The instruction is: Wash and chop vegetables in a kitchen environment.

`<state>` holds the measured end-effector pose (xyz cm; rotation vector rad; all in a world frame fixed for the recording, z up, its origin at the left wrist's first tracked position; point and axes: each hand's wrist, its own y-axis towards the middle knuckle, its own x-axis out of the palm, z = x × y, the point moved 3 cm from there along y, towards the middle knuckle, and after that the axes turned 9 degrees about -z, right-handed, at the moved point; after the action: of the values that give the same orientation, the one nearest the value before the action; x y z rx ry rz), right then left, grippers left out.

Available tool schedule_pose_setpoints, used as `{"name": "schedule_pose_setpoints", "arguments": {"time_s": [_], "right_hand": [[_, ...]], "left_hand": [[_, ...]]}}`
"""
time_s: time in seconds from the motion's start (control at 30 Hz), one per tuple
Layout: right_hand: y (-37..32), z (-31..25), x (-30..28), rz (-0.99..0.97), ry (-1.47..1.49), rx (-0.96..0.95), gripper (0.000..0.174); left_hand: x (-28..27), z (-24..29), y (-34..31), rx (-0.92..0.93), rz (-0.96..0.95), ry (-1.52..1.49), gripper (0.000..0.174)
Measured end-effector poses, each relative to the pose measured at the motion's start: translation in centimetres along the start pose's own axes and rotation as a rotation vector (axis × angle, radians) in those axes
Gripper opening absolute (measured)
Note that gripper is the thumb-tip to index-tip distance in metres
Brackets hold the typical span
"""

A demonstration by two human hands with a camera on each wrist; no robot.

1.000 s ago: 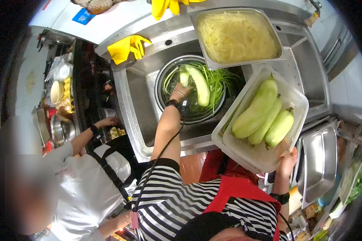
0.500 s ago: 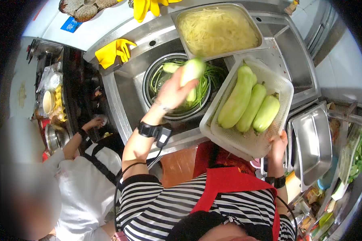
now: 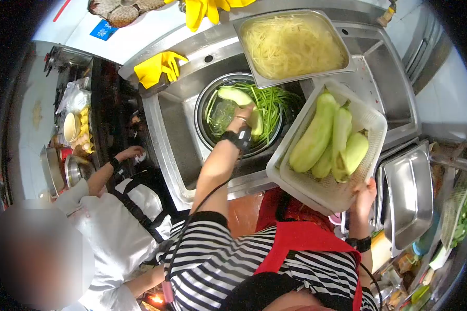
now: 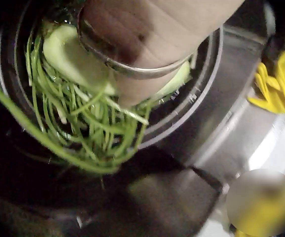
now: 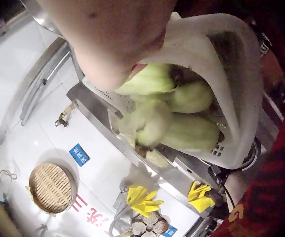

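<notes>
My left hand [image 3: 245, 111] is down in the water of a round metal basin [image 3: 198, 124], gripping a pale green squash [image 3: 257, 124], its fingertips hidden. A second pale squash [image 3: 233, 95] floats just above the hand in the head view. Long green stalks [image 3: 275, 98] crowd the basin's right side; in the left wrist view the stalks [image 4: 98, 133] lie beside the squash [image 4: 66, 54]. My right hand [image 3: 366, 193] grips the near right rim of a white perforated plastic basket [image 3: 324, 199]. Several whole squashes [image 3: 316, 132] lie in it, also seen in the right wrist view [image 5: 189, 133].
The basin stands in a steel sink [image 3: 179, 135]. A steel tray of pale shreds in water [image 3: 296, 46] straddles the sink divider behind the basket. Yellow gloves [image 3: 158, 67] hang at the back left edge. Another person [image 3: 114, 233] works close at the left; steel pans [image 3: 410, 197] stand right.
My left hand lifted a squash out of the basin toward the basket, and is now back in the water at another one. The basket holds one more squash. My right hand kept its grip.
</notes>
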<state>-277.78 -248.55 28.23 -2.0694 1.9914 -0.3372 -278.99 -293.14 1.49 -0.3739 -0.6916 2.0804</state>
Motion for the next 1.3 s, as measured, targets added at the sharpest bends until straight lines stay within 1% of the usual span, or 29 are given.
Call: {"name": "schedule_pose_setpoints", "arguments": {"time_s": [0.03,0.07,0.13,0.17,0.23,0.27,0.3,0.33,0.43,0.47,0.5,0.53,0.6,0.63,0.67,0.73,0.8,0.83,0.87,0.93,1.0,1.03,1.07,1.1,1.13,1.2,1.23,1.27,1.3], "right_hand": [[-0.1,-0.1,0.1,-0.001,0.024,0.011,0.022],[0.0,-0.1,0.2,-0.002,0.049,0.017,0.022],[0.6,1.0,-1.2,-0.031,-0.002,0.028,0.024],[0.7,1.1,-1.3,-0.042,-0.008,0.028,0.025],[0.6,0.8,-1.0,-0.038,0.004,0.024,0.023],[0.3,0.2,-0.2,-0.024,0.024,0.017,0.021],[0.2,-0.3,0.3,-0.012,0.046,0.008,0.019],[0.1,-0.5,0.5,-0.005,0.045,0.009,0.019],[0.1,-0.6,0.5,0.007,0.039,0.023,0.019],[0.1,-0.5,0.3,0.002,0.029,0.036,0.019],[0.2,-0.3,0.1,-0.003,0.021,0.048,0.020],[0.3,0.2,-0.3,-0.037,0.045,0.068,0.028],[0.3,0.3,-0.4,-0.040,0.090,0.054,0.029],[0.4,0.4,-0.4,-0.053,0.088,0.055,0.029],[0.5,0.5,-0.5,-0.064,0.086,0.053,0.029],[0.3,0.4,-0.4,-0.057,0.090,0.065,0.029],[0.2,-0.2,0.2,-0.011,0.106,0.079,0.029],[0.3,0.2,-0.1,-0.047,0.116,0.076,0.030],[0.3,0.1,-0.1,-0.051,0.119,0.083,0.031],[0.1,0.0,0.0,-0.057,0.123,0.101,0.033],[0.5,0.9,-0.8,-0.068,0.101,0.097,0.035],[0.4,0.7,-0.5,-0.073,0.114,0.095,0.035],[0.5,0.6,-0.4,-0.079,0.128,0.089,0.036],[0.7,0.9,-0.7,-0.073,0.081,0.086,0.035],[0.5,0.3,-0.4,-0.053,0.064,0.095,0.030],[-0.5,-1.7,1.0,-0.008,0.037,0.115,0.019],[-0.9,-2.5,1.5,0.026,0.062,0.123,0.017],[-0.6,-1.9,1.1,0.004,0.026,0.106,0.016],[-0.1,-0.6,0.7,-0.009,-0.009,0.091,0.016]], "left_hand": [[0.0,-0.8,0.5,-0.013,-0.047,0.082,0.061],[0.9,0.3,-1.3,-0.075,-0.103,0.095,0.059],[0.9,-1.6,-0.6,-0.138,-0.076,0.183,0.060],[0.5,-2.9,0.4,-0.152,-0.067,0.280,0.061],[-1.4,-5.1,2.7,-0.100,-0.074,0.669,0.063],[-2.4,-6.7,4.2,-0.036,-0.103,0.883,0.064],[-4.0,-8.6,5.8,0.042,-0.124,1.032,0.066],[-4.3,-6.3,4.0,0.025,-0.172,0.955,0.062],[-4.8,1.4,-4.6,-0.060,-0.388,0.243,0.055],[-4.5,3.2,-6.9,-0.065,-0.416,0.092,0.055],[-4.0,3.9,-8.7,-0.089,-0.321,-0.038,0.070],[-4.1,2.5,-7.9,0.024,-0.436,-0.122,0.079],[-4.1,4.3,-9.4,0.143,-0.397,-0.024,0.070],[-4.2,5.5,-10.0,0.156,-0.404,-0.099,0.057],[-4.6,6.6,-10.0,0.257,-0.321,-0.185,0.048],[-4.7,8.6,-11.5,0.328,-0.345,-0.161,0.049],[-4.2,12.7,-15.3,0.492,-0.381,0.005,0.047],[-3.9,14.1,-16.7,0.526,-0.345,-0.036,0.045],[-4.0,15.8,-17.8,0.606,-0.391,-0.052,0.043],[-2.8,19.4,-20.2,0.625,-0.572,-0.228,0.043],[0.2,22.7,-23.1,0.475,-0.641,-0.331,0.053],[1.9,23.4,-24.0,0.351,-0.622,-0.355,0.047],[4.0,24.0,-24.5,0.217,-0.704,-0.359,0.038],[6.3,24.1,-25.3,0.150,-0.688,-0.266,0.036],[8.6,24.0,-25.9,0.086,-0.669,-0.171,0.034],[12.7,22.9,-26.5,0.019,-0.653,-0.089,0.036],[13.4,21.4,-25.2,0.071,-0.547,0.084,0.037],[14.1,19.1,-23.1,0.124,-0.443,0.257,0.039],[15.0,18.1,-21.9,0.179,-0.342,0.429,0.041]]}}
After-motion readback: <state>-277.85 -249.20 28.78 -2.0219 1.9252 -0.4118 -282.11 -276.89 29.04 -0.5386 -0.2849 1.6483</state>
